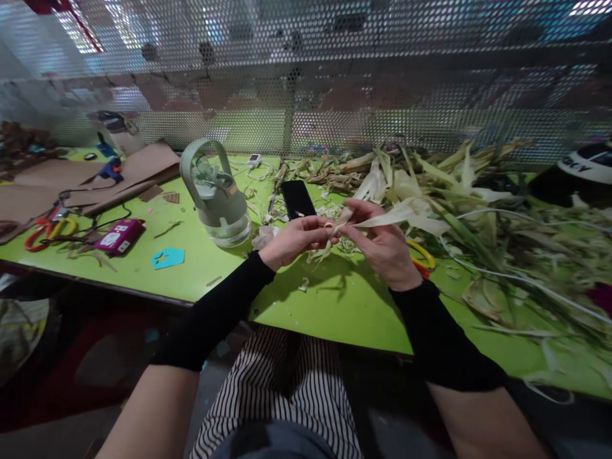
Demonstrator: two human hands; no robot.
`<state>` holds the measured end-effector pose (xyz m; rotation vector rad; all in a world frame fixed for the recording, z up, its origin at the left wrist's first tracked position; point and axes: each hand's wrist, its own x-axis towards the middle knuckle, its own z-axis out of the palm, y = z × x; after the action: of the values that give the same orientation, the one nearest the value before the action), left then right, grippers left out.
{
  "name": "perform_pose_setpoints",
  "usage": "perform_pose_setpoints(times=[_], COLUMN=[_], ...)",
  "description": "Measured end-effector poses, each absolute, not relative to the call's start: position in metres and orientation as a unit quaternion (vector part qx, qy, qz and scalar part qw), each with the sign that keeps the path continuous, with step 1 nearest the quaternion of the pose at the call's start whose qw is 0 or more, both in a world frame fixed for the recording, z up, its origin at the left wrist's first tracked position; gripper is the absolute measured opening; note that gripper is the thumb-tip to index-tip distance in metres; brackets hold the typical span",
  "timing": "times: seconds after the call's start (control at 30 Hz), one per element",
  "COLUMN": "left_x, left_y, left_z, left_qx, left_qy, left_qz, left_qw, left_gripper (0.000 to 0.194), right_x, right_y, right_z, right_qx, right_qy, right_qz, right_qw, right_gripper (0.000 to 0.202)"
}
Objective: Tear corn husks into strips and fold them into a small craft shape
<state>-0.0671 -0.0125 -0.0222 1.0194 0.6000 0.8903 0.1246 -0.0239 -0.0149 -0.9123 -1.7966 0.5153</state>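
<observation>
Between my two hands, above the green table [306, 312], is a pale corn husk strip [406, 217]. My left hand [297, 241] pinches its knotted or twisted end with thumb and fingers. Close against it, my right hand [381, 245] grips the same husk, and the wide free end sticks out to the right past the knuckles. Thin shreds dangle below the left fingertips. Behind the hands lies a black phone [298, 199]. The handles of yellow and red scissors [421, 255] show partly behind my right wrist.
A green water bottle [218, 197] stands left of my hands. A large heap of corn husks [444, 178] covers the right side, crossed by a white cable [516, 277]. Leftward are a purple box [119, 236], a blue tag [168, 257], orange-yellow scissors [50, 231] and cardboard [138, 175]. Perforated metal [287, 83] rises behind.
</observation>
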Motion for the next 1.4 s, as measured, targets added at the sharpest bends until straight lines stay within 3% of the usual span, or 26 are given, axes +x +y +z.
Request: perform_pose_setpoints(times=[0.1,0.37,0.57,0.83,1.2,1.4], left_x=[-0.059,-0.046,-0.046,-0.049,-0.048,-0.048], left_y=[-0.016,-0.023,-0.022,-0.019,-0.021,-0.018], left_z=[-0.025,-0.027,-0.027,-0.023,-0.026,-0.032], left_qx=[0.437,0.415,0.382,0.372,0.432,0.432], left_qy=[0.282,0.299,0.263,0.268,0.304,0.304], left_qz=[0.436,0.471,0.485,0.492,0.487,0.486], left_qw=[0.735,0.719,0.741,0.740,0.695,0.696], left_gripper=[0.029,0.032,0.030,0.037,0.037,0.049], right_x=[0.124,0.122,0.121,0.121,0.122,0.118], right_y=[-0.019,-0.023,-0.025,-0.026,-0.030,-0.034], right_z=[-0.019,-0.016,-0.012,-0.007,-0.013,-0.013], right_qx=[-0.387,-0.440,-0.437,-0.419,-0.408,-0.407], right_qy=[-0.707,-0.683,-0.683,-0.673,-0.740,-0.741], right_qz=[0.238,0.215,0.207,0.284,0.048,0.059], right_qw=[0.542,0.542,0.547,0.539,0.532,0.532], right_gripper=[0.054,0.024,0.022,0.028,0.008,0.018])
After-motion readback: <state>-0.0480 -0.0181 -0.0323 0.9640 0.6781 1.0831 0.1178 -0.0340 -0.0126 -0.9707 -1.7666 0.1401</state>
